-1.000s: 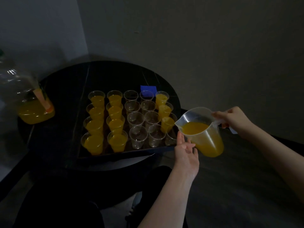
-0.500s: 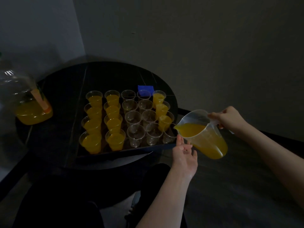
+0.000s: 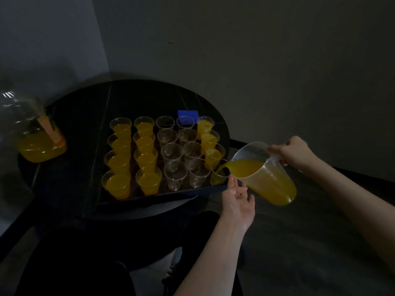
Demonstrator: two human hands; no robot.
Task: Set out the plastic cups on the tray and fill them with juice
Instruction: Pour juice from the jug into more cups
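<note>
A dark tray (image 3: 162,194) on the round black table (image 3: 70,167) carries rows of clear plastic cups. The two left columns hold orange juice (image 3: 117,184), the two middle columns stand empty (image 3: 175,175), and the right column is filled at the back. My right hand (image 3: 292,151) grips the handle of a clear jug (image 3: 265,174), tilted left, and juice runs from its spout into the near right cup (image 3: 219,177). My left hand (image 3: 238,197) is beside that cup, palm up under the jug, fingers relaxed.
A large clear bottle (image 3: 32,133) with orange juice in its bottom lies tilted at the table's left edge. A blue square (image 3: 188,115) lies on the table behind the tray. Grey walls close the corner behind. My dark-clothed legs sit below the table's near edge.
The jug has tipped further left and down towards the tray, and juice now streams into the near right cup. My left hand stays beside that cup.
</note>
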